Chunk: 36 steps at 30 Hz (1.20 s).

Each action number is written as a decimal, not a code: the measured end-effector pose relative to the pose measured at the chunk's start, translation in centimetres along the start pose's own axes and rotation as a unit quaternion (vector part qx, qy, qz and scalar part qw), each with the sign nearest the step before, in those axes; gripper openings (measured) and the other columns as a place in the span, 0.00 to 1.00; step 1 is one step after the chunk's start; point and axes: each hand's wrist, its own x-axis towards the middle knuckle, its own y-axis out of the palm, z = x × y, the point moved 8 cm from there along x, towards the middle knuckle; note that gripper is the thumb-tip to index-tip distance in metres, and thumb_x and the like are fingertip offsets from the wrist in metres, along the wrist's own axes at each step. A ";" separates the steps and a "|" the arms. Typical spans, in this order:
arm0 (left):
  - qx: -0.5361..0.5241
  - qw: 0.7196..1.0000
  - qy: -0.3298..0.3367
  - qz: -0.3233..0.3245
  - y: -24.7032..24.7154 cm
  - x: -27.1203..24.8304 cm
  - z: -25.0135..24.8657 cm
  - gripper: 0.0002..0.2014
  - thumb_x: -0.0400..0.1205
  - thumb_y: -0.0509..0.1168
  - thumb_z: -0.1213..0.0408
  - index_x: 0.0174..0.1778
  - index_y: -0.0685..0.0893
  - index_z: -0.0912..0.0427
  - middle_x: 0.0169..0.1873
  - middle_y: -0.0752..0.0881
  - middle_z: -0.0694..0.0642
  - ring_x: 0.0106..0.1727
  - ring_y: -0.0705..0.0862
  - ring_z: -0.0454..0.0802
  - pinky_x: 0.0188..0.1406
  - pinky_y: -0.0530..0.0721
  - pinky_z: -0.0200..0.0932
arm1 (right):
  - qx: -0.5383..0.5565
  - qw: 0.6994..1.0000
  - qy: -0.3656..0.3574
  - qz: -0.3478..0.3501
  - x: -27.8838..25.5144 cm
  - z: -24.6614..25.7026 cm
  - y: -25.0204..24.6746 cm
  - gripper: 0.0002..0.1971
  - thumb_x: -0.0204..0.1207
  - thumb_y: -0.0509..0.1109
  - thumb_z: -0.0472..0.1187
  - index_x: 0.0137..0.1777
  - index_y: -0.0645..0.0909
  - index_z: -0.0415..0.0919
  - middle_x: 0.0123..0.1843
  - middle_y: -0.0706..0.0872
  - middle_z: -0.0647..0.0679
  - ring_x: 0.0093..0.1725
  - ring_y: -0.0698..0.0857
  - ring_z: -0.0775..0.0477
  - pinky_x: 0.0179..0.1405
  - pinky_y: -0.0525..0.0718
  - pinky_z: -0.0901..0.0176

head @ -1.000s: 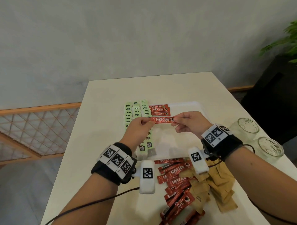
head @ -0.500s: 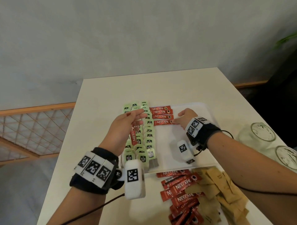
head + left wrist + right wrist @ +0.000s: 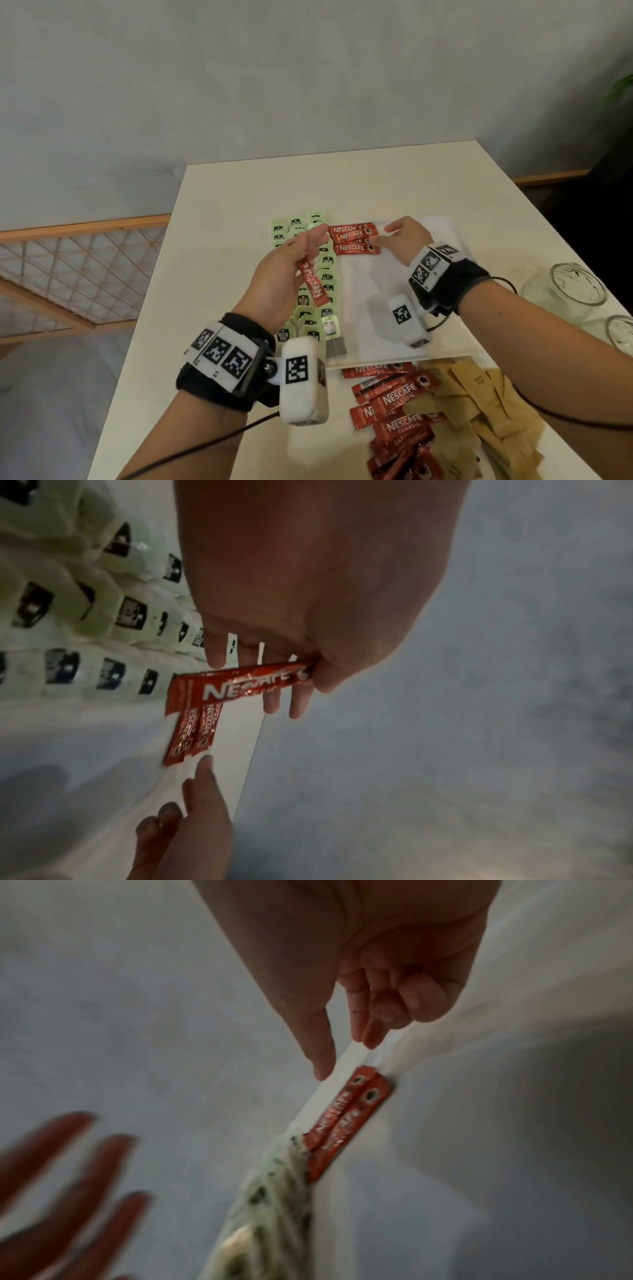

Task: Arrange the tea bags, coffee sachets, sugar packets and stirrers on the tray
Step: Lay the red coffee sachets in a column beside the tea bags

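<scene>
Right hand (image 3: 406,236) slid up the sachet row (image 3: 354,238); left wrist view shows thumb-pinched sachet (image 3: 250,681).

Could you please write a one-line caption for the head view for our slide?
Left hand holds a coffee sachet while right hand touches sachets laid on the tray.

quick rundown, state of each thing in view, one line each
left hand: raised over the tea bags, pinching one coffee sachet
right hand: fingers extended at the placed sachets, holding nothing
placed sachets: flat in a row on the tray
tea bags: laid in overlapping rows
loose sachets: heaped off the tray
sugar packets: heaped off the tray
jars: upright, open
</scene>
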 end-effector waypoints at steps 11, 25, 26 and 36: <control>0.025 0.996 -0.016 0.089 5.9 -1.2 1.7 0.20 0.90 0.52 0.51 0.78 0.75 0.43 0.73 0.79 0.48 0.75 0.75 0.44 0.82 0.64 0.55 | 0.139 0.934 -0.244 0.221 -11.2 5.2 0.7 0.02 0.73 0.78 0.41 0.43 0.88 0.48 0.34 0.85 0.55 0.30 0.76 0.60 0.33 0.74 0.71; 0.074 0.997 0.035 -0.004 3.5 -2.7 2.3 0.06 0.81 0.72 0.63 0.51 0.90 0.60 0.41 0.89 0.53 0.39 0.85 0.42 0.41 0.88 0.37 | 0.169 0.951 -0.190 0.178 -11.4 2.8 -2.0 0.03 0.74 0.77 0.38 0.40 0.86 0.41 0.29 0.85 0.54 0.24 0.74 0.59 0.29 0.72 0.66; 0.072 0.997 0.040 -0.009 3.4 -2.7 2.2 0.06 0.81 0.72 0.63 0.50 0.90 0.60 0.41 0.89 0.53 0.40 0.85 0.41 0.41 0.88 0.37 | 0.155 0.953 -0.191 0.177 -11.5 2.8 -2.0 0.04 0.74 0.77 0.40 0.38 0.87 0.43 0.28 0.84 0.55 0.25 0.74 0.58 0.29 0.73 0.68; 0.038 0.997 -0.001 -0.063 2.5 -1.5 2.0 0.06 0.79 0.75 0.62 0.44 0.90 0.62 0.32 0.86 0.51 0.36 0.79 0.44 0.35 0.87 0.38 | 0.239 0.951 -0.105 0.168 -9.4 1.7 -1.8 0.06 0.74 0.75 0.35 0.46 0.86 0.31 0.37 0.90 0.41 0.24 0.80 0.53 0.29 0.83 0.64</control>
